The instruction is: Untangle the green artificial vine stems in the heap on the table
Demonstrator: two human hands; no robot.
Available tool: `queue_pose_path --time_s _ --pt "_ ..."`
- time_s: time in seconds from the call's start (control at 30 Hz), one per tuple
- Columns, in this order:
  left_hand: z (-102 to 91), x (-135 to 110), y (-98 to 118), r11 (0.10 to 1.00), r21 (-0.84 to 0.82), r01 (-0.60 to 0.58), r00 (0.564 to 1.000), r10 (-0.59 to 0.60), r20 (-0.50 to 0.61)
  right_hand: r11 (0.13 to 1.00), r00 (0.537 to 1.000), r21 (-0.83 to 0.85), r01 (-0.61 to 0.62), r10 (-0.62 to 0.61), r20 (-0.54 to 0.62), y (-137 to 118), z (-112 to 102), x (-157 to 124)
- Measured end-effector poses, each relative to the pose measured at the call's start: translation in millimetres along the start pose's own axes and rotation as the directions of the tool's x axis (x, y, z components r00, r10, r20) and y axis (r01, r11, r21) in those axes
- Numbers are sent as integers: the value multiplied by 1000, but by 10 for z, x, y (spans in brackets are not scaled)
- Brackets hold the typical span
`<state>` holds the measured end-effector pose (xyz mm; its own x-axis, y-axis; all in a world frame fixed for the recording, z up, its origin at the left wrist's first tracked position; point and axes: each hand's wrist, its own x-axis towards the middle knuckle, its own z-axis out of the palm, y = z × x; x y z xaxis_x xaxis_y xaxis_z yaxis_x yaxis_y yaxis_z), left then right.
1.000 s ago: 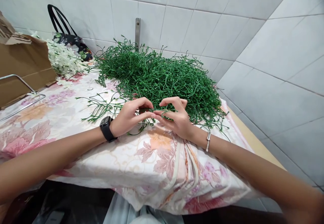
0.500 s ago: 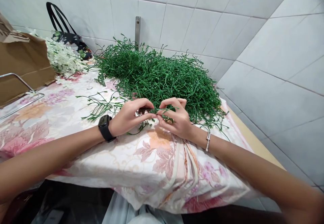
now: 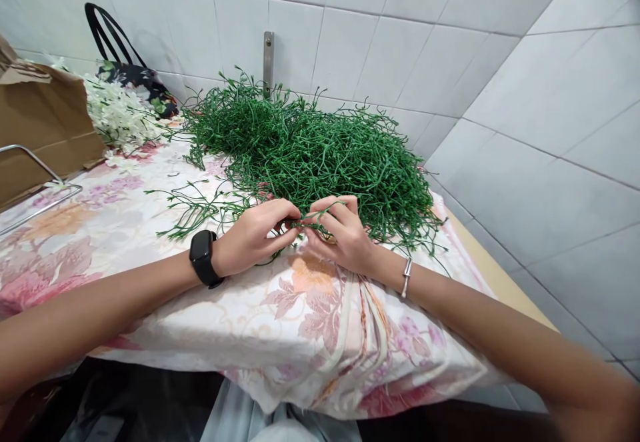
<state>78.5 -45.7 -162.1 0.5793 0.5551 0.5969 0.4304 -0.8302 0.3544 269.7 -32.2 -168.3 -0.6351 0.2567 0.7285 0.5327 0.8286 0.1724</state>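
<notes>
My left hand [image 3: 257, 232], with a black watch at the wrist, pinches green artificial stems between thumb and fingers. Fingertip to fingertip with it, my right hand [image 3: 343, 235] is closed on a thin green plastic stem [image 3: 326, 209] that curls over its fingers. Exactly where the stems join is hidden by the fingers. Just beyond both hands rises a big tangled heap of green stems [image 3: 325, 155]. A smaller loose bunch of stems [image 3: 200, 209] lies by the left hand on the flowered cloth [image 3: 210, 325].
White artificial flowers [image 3: 123, 115] lie at the back left beside a brown cardboard box [image 3: 45, 129]. A bent metal wire frame [image 3: 45, 209] sits in front of the box. Behind stand a dark floral bag [image 3: 135, 79] and a tiled wall [image 3: 400, 55] with a metal bracket [image 3: 269, 62].
Both hands stay together at nearly the same spot, with small finger movements. The right fingers have curled a little, and the stem across them has shifted. The whole view has slid slightly left.
</notes>
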Motion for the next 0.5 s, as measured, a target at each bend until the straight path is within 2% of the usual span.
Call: queue_pose_path --time_s 0.13,0.23,0.37,0.5 --pt "4 -4 2 999 43 -18 1000 18 1 994 997 91 56 -60 45 26 40 -6" --pt "9 -4 21 997 68 -23 1000 24 -5 990 994 102 98 -102 32 43 60 -18" --pt "17 -7 67 996 87 0 999 3 -36 989 990 43 142 -141 -31 51 56 -20" --pt "37 -8 94 995 90 40 998 -35 -50 985 989 -92 144 -145 -3 33 38 2"
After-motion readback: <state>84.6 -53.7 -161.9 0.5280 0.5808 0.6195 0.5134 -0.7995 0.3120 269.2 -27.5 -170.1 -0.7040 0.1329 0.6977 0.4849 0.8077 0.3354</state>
